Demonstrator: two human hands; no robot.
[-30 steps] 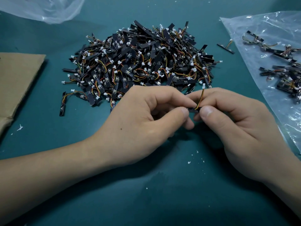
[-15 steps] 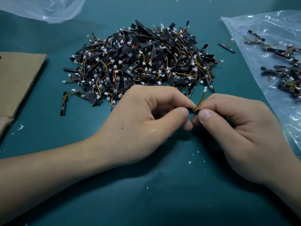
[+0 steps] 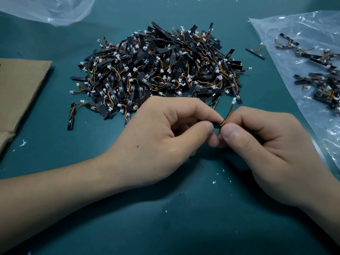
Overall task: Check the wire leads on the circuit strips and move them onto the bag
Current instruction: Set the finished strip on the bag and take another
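A big pile of black circuit strips [image 3: 158, 74] with orange-yellow wire leads and white plugs lies on the teal mat. In front of it, my left hand [image 3: 161, 137] and my right hand [image 3: 265, 144] pinch one circuit strip [image 3: 218, 125] between thumbs and forefingers; most of the strip is hidden by the fingers. Its wire lead [image 3: 229, 115] rises between the hands to a white plug. A clear plastic bag [image 3: 287, 57] lies flat at the right with several strips [image 3: 320, 85] on it.
One stray strip [image 3: 255, 52] lies between the pile and the bag. A brown cardboard sheet [image 3: 20, 89] covers the left edge. Another crumpled clear bag [image 3: 47, 8] sits at the top left. White crumbs dot the mat near my hands.
Both hands keep their pinch on the strip. The wire lead has tipped slightly, and my right fingers have shifted a little along the strip's end.
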